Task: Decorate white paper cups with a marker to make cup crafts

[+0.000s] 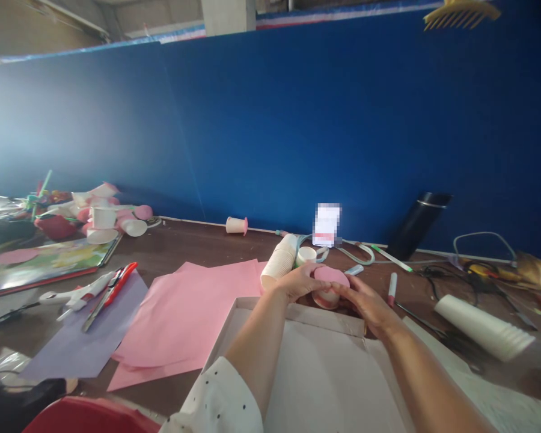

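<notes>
Both my hands meet over a small paper cup capped with a pink paper disc [331, 276], held above the far edge of a shallow white cardboard box [315, 355]. My left hand [300, 281] grips the cup's left side, fingers curled round it. My right hand [365, 300] presses on its right side, fingers closed against the rim. A stack of white paper cups [279, 260] lies on its side just left of my left hand.
Pink paper sheets [184, 319] and a lilac sheet [85, 337] with scissors [110, 294] lie at left. Another cup stack [484, 328] lies at right, markers [392, 288] and cables beyond. A black flask [417, 224] leans on the blue wall. Finished cup crafts [103, 216] pile far left.
</notes>
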### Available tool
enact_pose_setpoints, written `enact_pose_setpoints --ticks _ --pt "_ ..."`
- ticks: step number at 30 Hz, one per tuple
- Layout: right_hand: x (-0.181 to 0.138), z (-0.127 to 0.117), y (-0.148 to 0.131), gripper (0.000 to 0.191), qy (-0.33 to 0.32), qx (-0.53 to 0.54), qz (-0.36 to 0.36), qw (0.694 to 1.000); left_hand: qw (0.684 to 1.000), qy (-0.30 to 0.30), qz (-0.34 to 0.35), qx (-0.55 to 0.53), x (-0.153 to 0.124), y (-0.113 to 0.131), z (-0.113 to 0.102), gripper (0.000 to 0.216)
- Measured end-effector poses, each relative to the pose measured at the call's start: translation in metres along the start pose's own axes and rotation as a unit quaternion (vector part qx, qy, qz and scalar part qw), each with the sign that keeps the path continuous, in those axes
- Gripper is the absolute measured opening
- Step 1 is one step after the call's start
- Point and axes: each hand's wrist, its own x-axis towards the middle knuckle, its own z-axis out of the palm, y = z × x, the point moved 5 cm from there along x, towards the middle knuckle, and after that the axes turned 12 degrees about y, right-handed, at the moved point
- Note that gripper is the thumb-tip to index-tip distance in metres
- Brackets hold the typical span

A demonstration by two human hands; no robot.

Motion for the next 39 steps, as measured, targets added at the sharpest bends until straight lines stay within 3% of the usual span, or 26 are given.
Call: enact_pose_setpoints --ticks 14,29,39 --pt "0.003 -0.002 0.003 0.048 0.004 -0.012 -0.01 1.0 0.999 0.023 0.019 0.046 0.001 0.002 -0.002 0.072" --pt "0.003 0.0 0.003 0.05 -0.009 -0.009 -0.01 1.0 0.999 0.013 -0.014 0.026 -0.006 0.009 0.0 0.077" --pt "0.004 0.0 0.007 0.054 0.018 -0.011 0.033 0.999 0.999 -0.001 -0.014 0.029 -0.007 0.011 -0.001 0.073"
